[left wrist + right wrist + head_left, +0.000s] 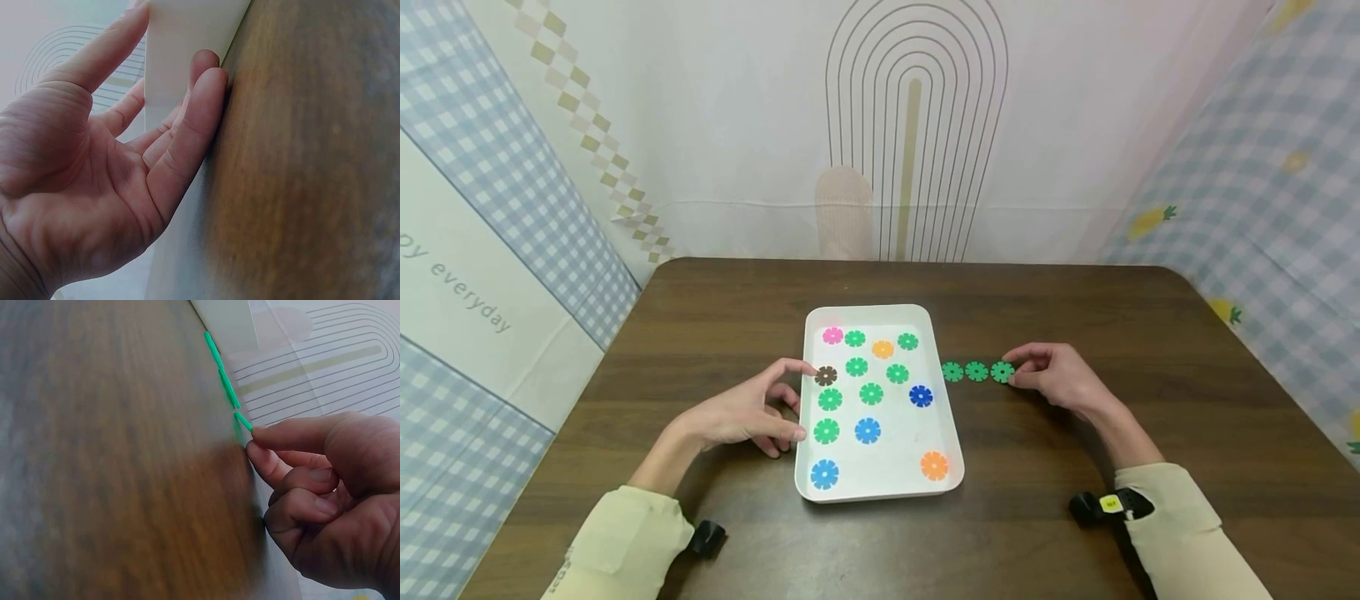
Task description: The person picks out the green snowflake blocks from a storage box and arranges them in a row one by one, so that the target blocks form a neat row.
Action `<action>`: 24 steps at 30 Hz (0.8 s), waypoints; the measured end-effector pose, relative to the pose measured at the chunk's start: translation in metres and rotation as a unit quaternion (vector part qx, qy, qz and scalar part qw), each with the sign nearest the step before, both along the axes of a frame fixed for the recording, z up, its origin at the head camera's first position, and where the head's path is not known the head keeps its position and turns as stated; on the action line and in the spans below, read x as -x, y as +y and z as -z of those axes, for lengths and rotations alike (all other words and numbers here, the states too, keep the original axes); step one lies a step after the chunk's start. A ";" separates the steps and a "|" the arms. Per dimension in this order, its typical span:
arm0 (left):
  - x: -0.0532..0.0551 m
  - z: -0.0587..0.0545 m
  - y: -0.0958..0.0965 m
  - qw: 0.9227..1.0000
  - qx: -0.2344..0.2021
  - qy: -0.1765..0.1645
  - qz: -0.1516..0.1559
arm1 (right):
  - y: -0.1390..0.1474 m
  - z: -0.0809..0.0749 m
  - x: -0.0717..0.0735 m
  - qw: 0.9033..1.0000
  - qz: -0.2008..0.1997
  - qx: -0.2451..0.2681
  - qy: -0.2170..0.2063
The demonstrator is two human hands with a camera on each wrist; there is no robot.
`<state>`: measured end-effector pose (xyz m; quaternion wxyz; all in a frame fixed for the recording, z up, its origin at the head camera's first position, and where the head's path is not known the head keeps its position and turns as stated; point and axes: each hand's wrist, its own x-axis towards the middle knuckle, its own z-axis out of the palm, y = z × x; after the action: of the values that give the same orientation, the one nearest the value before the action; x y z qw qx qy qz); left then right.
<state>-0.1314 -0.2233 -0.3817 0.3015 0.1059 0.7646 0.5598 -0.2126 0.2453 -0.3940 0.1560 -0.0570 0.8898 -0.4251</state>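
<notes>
A white tray (895, 454) on the table holds several notched plastic discs, among them a brown disc (826, 376), a dark blue disc (921, 396) and an orange disc (935, 466). My left hand (741, 408) rests against the tray's left side, thumb and index fingertip touching its rim, fingers loosely bent. To the right of the tray, a green disc (952, 372) and a second green disc (977, 372) lie in a row. With thumb and index finger, my right hand (1060, 375) pinches a third green disc (1002, 372) at the row's right end, slightly tilted in the right wrist view.
The brown wooden table (1015, 542) reaches back to a patterned white cloth (737, 133). Checked cloth (1292, 167) hangs on the right side. A black wrist camera (707, 540) sits at the left sleeve, another black camera (1086, 508) at the right.
</notes>
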 end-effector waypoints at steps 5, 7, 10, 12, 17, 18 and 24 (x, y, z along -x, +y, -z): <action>0.000 0.000 0.000 1.000 0.002 0.002 0.001 | 0.000 -0.001 -0.001 1.000 0.002 -0.002 0.000; 0.000 0.000 0.000 1.000 0.002 0.003 0.000 | 0.000 -0.001 -0.001 1.000 0.000 0.000 -0.001; 0.000 0.000 -0.001 1.000 0.002 0.002 -0.001 | 0.000 -0.003 -0.001 1.000 -0.007 0.006 -0.004; -0.001 0.000 -0.001 1.000 0.002 0.001 -0.002 | 0.000 -0.005 -0.001 1.000 -0.009 0.007 -0.004; -0.001 0.001 -0.001 1.000 0.001 0.001 -0.001 | 0.000 -0.014 -0.004 1.000 -0.007 0.000 0.014; 0.000 0.001 -0.001 1.000 0.001 0.001 -0.001 | -0.001 -0.017 -0.005 1.000 -0.008 -0.001 0.019; 0.001 0.001 -0.001 1.000 0.000 0.002 0.003 | -0.019 -0.037 -0.012 0.997 -0.031 -0.004 0.066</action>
<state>-0.1320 -0.2239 -0.3826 0.3021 0.1095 0.7645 0.5589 -0.2009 0.2266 -0.3568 0.1105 -0.1123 0.8974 -0.4121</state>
